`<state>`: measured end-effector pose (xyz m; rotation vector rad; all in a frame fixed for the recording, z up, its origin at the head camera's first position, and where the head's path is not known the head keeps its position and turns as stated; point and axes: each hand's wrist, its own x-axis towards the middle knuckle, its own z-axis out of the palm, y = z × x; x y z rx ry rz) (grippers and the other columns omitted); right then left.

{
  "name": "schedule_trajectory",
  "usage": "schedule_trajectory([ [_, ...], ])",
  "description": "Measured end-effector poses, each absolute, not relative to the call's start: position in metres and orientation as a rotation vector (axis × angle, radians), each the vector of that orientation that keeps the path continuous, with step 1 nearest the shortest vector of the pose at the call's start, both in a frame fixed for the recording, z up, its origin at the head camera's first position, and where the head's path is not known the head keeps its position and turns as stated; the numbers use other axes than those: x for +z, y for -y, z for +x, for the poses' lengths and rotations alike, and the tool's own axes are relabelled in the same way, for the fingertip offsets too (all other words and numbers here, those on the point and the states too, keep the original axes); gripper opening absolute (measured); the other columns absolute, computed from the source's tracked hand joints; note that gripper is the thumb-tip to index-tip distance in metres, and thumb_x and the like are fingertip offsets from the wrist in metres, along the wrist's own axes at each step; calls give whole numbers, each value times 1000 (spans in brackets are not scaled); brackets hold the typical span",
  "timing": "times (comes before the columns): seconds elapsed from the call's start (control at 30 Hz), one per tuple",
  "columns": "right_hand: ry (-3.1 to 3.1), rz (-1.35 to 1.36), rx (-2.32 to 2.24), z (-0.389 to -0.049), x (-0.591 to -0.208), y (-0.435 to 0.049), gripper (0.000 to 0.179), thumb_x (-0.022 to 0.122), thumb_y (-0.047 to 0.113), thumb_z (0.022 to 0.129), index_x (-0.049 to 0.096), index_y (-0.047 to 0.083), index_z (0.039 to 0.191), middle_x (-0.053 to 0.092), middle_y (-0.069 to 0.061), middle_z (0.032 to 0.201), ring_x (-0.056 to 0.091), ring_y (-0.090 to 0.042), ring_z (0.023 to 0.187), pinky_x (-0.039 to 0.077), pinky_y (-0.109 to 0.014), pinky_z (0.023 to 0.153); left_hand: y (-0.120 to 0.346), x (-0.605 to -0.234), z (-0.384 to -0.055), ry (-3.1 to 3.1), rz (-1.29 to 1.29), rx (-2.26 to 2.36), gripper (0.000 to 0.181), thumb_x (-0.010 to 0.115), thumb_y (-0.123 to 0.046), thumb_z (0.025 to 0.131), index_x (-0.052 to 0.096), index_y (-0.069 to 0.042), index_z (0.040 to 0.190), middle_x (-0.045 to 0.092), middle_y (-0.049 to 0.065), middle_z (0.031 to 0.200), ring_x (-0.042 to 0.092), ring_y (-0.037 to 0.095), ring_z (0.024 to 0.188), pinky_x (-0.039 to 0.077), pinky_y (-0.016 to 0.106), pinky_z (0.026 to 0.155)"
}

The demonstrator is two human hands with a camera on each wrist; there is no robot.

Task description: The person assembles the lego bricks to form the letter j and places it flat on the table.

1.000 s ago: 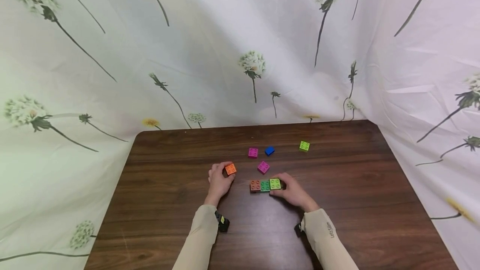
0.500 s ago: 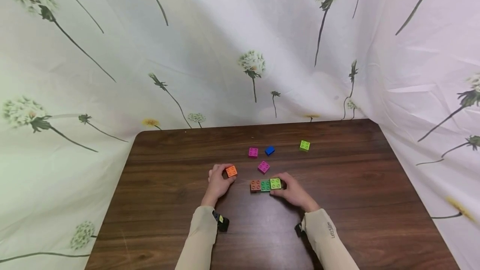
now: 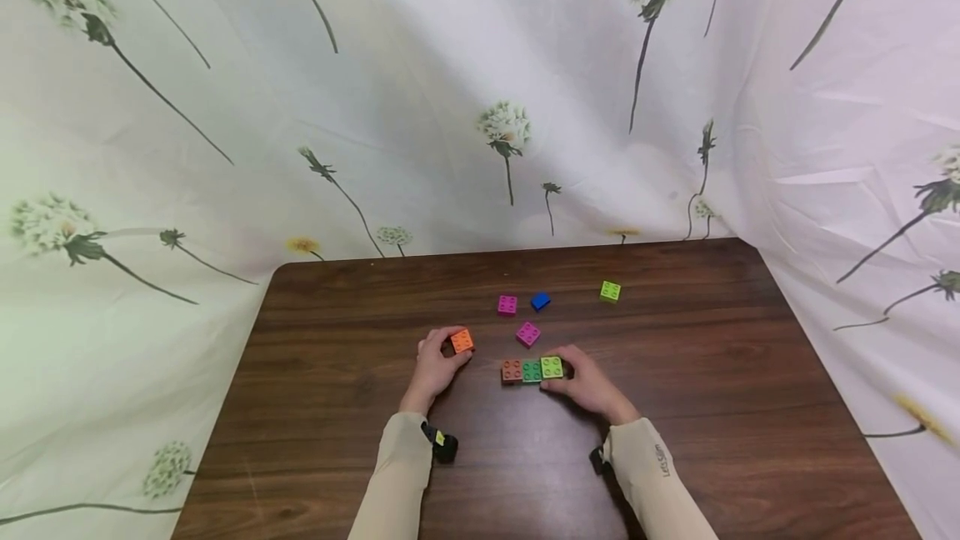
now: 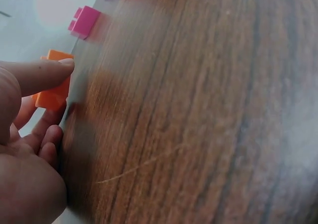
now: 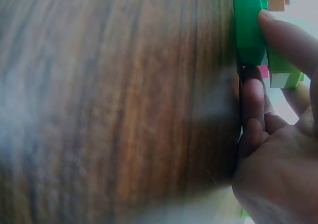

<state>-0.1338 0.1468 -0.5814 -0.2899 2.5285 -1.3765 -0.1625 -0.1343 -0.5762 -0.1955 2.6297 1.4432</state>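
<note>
My left hand [image 3: 433,365] pinches an orange toy building brick [image 3: 462,341] between thumb and fingers; the left wrist view shows this orange brick [image 4: 53,92] just off the table, above its reflection. To the right, my right hand [image 3: 588,386] grips the end of a small brick assembly. That assembly has a lime brick [image 3: 551,367], a green brick [image 3: 532,371] and a reddish-brown brick [image 3: 512,371] in a row. From the right wrist, the lime brick [image 5: 282,72] is seen joined on top of the longer green brick [image 5: 248,28], with my thumb along its side.
Beyond the hands lie two magenta bricks, one nearer [image 3: 528,334] and one farther [image 3: 507,305], a blue brick [image 3: 540,301] and another lime brick [image 3: 610,291]. The dark wood table [image 3: 315,440] meets a flower-printed curtain [image 3: 420,148] at its back edge.
The orange brick has shifted very slightly toward me in my left hand, and the left forearm has edged left. My right hand and the assembly have stayed nearly still.
</note>
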Motion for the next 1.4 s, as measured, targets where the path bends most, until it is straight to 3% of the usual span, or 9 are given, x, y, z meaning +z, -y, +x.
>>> schedule_trajectory([
  [0.13,-2532,-287,-1375,-134,-582,-147,38,79,21,79,66,17,114,62,-3,107,54,-15,94,43,-35,84,134,-575,-159,-2623,-196,1450,42,75,-15,83,63,-16,123,56,9,127,42,28,115,35,49,96],
  [0.37,-2529,-286,-1378,-134,-582,-147,38,79,21,79,66,17,114,62,-3,106,54,-15,93,43,-34,83,133,-575,-157,-2658,-175,1434,43,75,-25,84,62,-17,124,59,7,122,43,24,106,36,37,86],
  [0.83,-2519,-285,-1388,-134,-579,-147,37,79,21,79,66,18,114,62,-3,108,54,-15,95,44,-37,85,130,-570,-152,-2546,-239,1545,44,75,-24,85,61,-9,124,61,11,108,52,21,92,40,27,75],
  [1.07,-2508,-285,-1396,-134,-578,-147,37,79,19,79,66,17,113,61,-3,106,53,-15,93,43,-35,84,123,-565,-148,-2483,-170,1555,45,72,-29,87,60,-9,126,62,10,105,54,18,88,43,25,70],
  [1.4,-2511,-275,-1416,-134,-580,-147,37,80,18,77,67,16,111,62,-2,103,52,-15,92,42,-34,83,110,-556,-138,-2542,84,1422,45,69,-33,89,59,-9,126,61,7,108,55,15,87,46,28,71],
])
